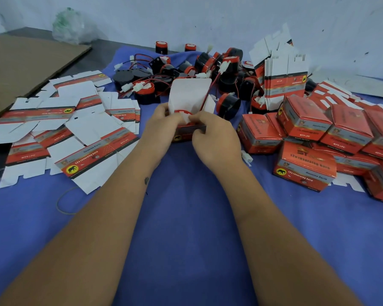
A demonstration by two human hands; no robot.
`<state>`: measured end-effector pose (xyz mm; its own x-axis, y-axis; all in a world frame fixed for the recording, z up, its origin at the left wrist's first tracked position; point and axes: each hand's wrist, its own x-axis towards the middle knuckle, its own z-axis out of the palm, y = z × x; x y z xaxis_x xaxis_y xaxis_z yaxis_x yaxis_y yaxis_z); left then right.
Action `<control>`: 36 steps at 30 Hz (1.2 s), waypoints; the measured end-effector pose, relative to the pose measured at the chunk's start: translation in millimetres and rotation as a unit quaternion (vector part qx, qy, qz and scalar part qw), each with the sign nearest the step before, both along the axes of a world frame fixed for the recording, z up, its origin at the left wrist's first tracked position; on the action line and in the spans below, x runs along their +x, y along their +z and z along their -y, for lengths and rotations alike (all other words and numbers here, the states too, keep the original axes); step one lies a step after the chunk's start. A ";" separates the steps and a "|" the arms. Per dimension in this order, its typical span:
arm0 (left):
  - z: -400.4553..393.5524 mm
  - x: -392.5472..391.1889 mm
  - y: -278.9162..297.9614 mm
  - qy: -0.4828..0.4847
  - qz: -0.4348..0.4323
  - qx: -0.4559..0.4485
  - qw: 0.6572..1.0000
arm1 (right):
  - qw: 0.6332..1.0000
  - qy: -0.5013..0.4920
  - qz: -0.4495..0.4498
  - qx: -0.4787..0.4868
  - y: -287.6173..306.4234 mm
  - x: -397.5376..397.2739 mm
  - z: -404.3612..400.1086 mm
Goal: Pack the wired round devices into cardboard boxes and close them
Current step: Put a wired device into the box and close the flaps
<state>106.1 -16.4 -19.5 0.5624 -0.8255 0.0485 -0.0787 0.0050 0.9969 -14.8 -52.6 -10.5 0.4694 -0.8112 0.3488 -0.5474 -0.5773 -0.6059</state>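
**One camera on my head, looking down and forward**

There is a single view, worn on my head and tilted forward and down. It faces away from my body, so my forearms enter from the bottom edge and run up to my hands (187, 129) near the middle of the frame. The lens is wide: the blue cloth (186, 217) fills the lower half close up, and straight edges bend toward the sides. The hands sit at arm's reach. Farther off, at the top of the frame, the pale wall (208, 16) closes the view. No second camera shares this scene.
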 end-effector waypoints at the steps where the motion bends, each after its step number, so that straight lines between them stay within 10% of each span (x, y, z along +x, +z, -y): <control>1: 0.1 -0.1 0.4 0.013 -0.017 -0.007 1.000 | 1.000 0.016 0.007 -0.006 -1.0 -0.4 -0.7; 11: -2.5 -0.2 -3.7 0.042 0.065 -0.013 0.997 | 0.959 -0.030 0.253 -0.127 1.0 2.0 -5.6; 19: -3.8 -10.5 -6.2 -0.034 0.109 0.011 0.993 | 0.817 -0.027 0.497 0.292 17.2 -9.7 18.4; 28: -1.3 -8.6 -7.9 -0.044 0.142 0.027 0.989 | 0.900 -0.061 0.430 0.031 18.0 -4.2 8.4; 36: -2.8 -9.7 -7.0 -0.036 0.148 0.025 0.988 | 0.890 -0.005 0.445 0.098 26.3 -3.1 3.7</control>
<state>96.4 -13.6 -26.4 0.4690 -0.8686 0.1602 -0.3685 -0.0276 0.9292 -17.9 -56.2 15.8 0.0709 -0.9001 0.4299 0.1959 -0.4101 -0.8908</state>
